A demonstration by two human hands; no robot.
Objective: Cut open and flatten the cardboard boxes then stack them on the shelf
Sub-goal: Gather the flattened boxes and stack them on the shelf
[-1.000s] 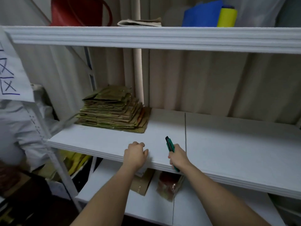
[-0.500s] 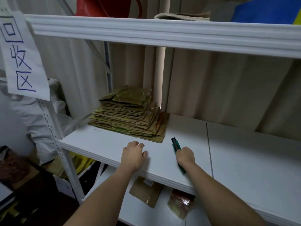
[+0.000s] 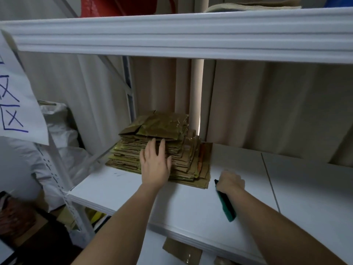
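Left hand [image 3: 155,165] flat, fingers spread against the cardboard stack [image 3: 162,148] on the shelf [image 3: 238,188] — right hand [image 3: 230,181] fisted around the green cutter [image 3: 226,205].

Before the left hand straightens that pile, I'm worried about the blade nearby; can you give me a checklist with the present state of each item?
1. Left hand open, fingers spread against the front of the stack of flattened cardboard: ok.
2. Right hand grips the green utility knife, apart from the stack: ok.
3. Blade retracted: cannot tell, the tip is dark and blurred.
4. Stack edges even: not ok, sheets jut out on the right.
5. Stack fully on the white shelf: ok.
6. Bare shelf beside the stack: ok.
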